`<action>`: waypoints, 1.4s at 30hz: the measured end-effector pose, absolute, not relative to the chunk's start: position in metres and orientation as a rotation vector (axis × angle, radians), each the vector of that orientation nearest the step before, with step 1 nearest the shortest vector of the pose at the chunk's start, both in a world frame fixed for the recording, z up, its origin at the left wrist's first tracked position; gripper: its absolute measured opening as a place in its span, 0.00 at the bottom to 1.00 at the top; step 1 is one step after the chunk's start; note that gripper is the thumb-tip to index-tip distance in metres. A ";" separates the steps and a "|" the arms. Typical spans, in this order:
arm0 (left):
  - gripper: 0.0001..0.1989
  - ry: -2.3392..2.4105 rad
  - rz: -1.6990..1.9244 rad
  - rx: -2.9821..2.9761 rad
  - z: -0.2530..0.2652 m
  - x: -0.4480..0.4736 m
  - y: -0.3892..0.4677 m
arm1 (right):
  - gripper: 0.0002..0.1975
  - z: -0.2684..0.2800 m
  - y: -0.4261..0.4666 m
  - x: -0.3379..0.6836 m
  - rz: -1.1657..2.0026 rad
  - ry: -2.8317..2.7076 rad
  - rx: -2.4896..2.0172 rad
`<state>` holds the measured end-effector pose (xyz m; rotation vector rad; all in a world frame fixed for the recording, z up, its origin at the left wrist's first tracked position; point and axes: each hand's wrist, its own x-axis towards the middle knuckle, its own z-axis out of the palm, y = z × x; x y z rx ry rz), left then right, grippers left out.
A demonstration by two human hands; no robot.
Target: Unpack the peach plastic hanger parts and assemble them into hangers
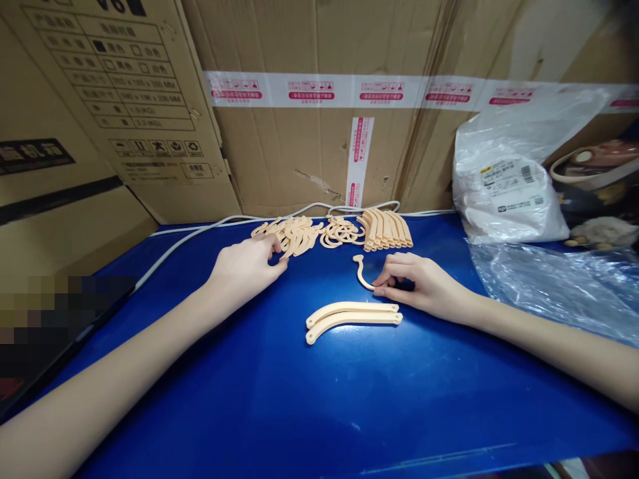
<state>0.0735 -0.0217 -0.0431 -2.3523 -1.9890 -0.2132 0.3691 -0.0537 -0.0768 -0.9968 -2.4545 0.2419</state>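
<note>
Blue desk (319, 412): right hand (422, 283) pinches a hooked piece (360, 273) extending leftward. Left hand (247, 266), narrow, meets the pile (302, 236), grip unclear.

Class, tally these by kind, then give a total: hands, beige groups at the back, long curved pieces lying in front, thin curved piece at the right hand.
Hands (left hand, right hand): 2
Beige groups: 3
Long curved pieces: 2
Thin curved piece: 1
Total: 8

Left hand (249, 261) and right hand (418, 283) bare, slender. Left forearm (134, 356) and right forearm (544, 338) bare as far as view reaches, smooth, narrowing toward wrists (208, 293).
</note>
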 end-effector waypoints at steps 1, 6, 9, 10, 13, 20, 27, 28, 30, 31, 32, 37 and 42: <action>0.15 -1.986 -0.208 -2.360 -0.044 0.073 -0.021 | 0.10 -0.076 -0.054 0.369 0.239 -2.454 -0.995; 0.12 -1.989 -0.201 -2.394 -0.044 0.074 -0.020 | 0.11 -0.075 -0.055 0.368 0.243 -2.464 -0.990; 0.11 -1.992 -0.203 -2.399 -0.044 0.074 -0.020 | 0.11 -0.075 -0.055 0.369 0.233 -2.476 -0.997; 0.10 -1.997 -0.207 -2.396 -0.044 0.073 -0.020 | 0.11 -0.076 -0.055 0.369 0.232 -2.481 -0.998; 0.10 -2.034 -0.231 -2.381 -0.045 0.073 -0.019 | 0.11 -0.076 -0.055 0.369 0.240 -2.485 -0.989; 0.08 -2.138 -0.488 -2.344 -0.047 0.067 -0.015 | 0.10 -0.077 -0.054 0.370 0.275 -2.481 -0.993; 0.07 -2.378 -1.311 -2.565 -0.048 0.075 -0.016 | 0.10 -0.076 -0.054 0.371 0.336 -2.503 -0.985; 0.07 -2.413 -1.355 -2.607 -0.048 0.079 -0.019 | 0.10 -0.075 -0.054 0.370 0.351 -2.512 -0.981; 0.08 -2.477 -1.310 -2.699 -0.050 0.087 -0.025 | 0.11 -0.073 -0.055 0.371 0.368 -2.529 -0.977; 0.08 -2.501 -1.275 -2.747 -0.051 0.090 -0.028 | 0.11 -0.072 -0.055 0.371 0.366 -2.537 -0.978; 0.09 -2.524 -1.239 -2.791 -0.051 0.092 -0.031 | 0.11 -0.072 -0.056 0.371 0.359 -2.545 -0.982; 0.12 -2.443 -0.913 -2.922 -0.053 0.090 -0.035 | 0.11 -0.070 -0.056 0.372 0.360 -2.556 -0.990; 0.13 -2.188 -0.639 -2.863 -0.053 0.082 -0.032 | 0.11 -0.070 -0.056 0.373 0.400 -2.558 -0.980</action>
